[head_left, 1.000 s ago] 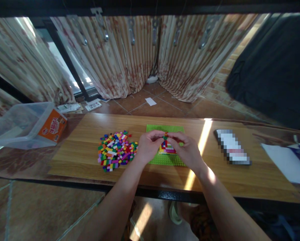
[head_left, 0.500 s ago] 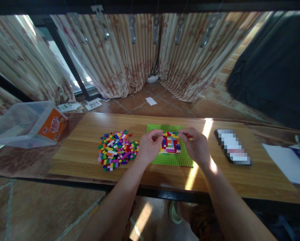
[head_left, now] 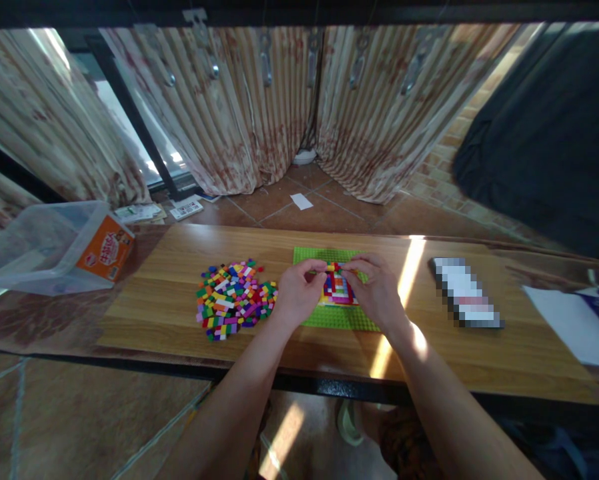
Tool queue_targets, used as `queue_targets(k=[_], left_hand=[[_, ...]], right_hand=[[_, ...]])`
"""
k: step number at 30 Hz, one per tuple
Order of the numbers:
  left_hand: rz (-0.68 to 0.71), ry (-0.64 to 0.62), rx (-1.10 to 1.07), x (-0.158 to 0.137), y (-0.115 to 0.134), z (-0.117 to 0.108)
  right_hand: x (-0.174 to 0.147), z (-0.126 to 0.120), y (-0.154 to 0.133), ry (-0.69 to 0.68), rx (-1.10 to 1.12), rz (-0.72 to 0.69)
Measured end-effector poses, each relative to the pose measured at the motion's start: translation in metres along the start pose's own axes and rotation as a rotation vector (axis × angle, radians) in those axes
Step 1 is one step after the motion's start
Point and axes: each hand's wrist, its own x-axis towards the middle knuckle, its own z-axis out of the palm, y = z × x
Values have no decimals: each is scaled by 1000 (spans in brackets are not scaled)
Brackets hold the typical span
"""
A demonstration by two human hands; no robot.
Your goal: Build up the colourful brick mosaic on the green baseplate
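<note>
A light-green studded baseplate point(head_left: 339, 320) lies on the table, bearing a low block of colourful building bricks point(head_left: 337, 287) with yellow, red, blue and white pieces. At the block's far left corner my left hand point(head_left: 302, 290) is closed, thumb and index finger pinching at a yellow brick point(head_left: 331, 268). My right hand point(head_left: 377, 290) reaches in from the right, its fingers closed at a small brick on the block's far edge. Both sets of fingertips are close together and partly hide the bricks. A heap of loose bricks point(head_left: 237, 300) lies left of the baseplate.
A clear plastic bin point(head_left: 44, 247) with an orange label stands at the far left of the wooden table point(head_left: 164, 280). To the right lie a phone point(head_left: 467, 293) with a blurred screen and white paper point(head_left: 569, 323). Curtains point(head_left: 279, 120) hang beyond the table.
My right hand has shifted left along the far edge of the brick block, closer to my left hand, covering more of its right side. My left hand stays nearly in place.
</note>
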Motion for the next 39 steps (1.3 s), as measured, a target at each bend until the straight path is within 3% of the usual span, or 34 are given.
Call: queue_targets(k=[6,12,20,25,29,33,39], left_hand=[[-12,2,1,0,-1,0],[-11,3,-20,0,-1,-2],[-13,39,19,3,-3,-13],[-25,129,128,10,-7,-45],[-58,187,376,12,-11,-76],[-81,94,634,8,-14,-94],[-92,-115,760,0,-14,-94]], right_hand=[[2,2,4,12,177,277],[6,8,7,31,336,453],[8,22,11,-17,366,486],[6,23,10,-5,379,491],[5,23,6,3,425,505],[5,23,5,-19,428,513],[4,21,7,-43,367,466]])
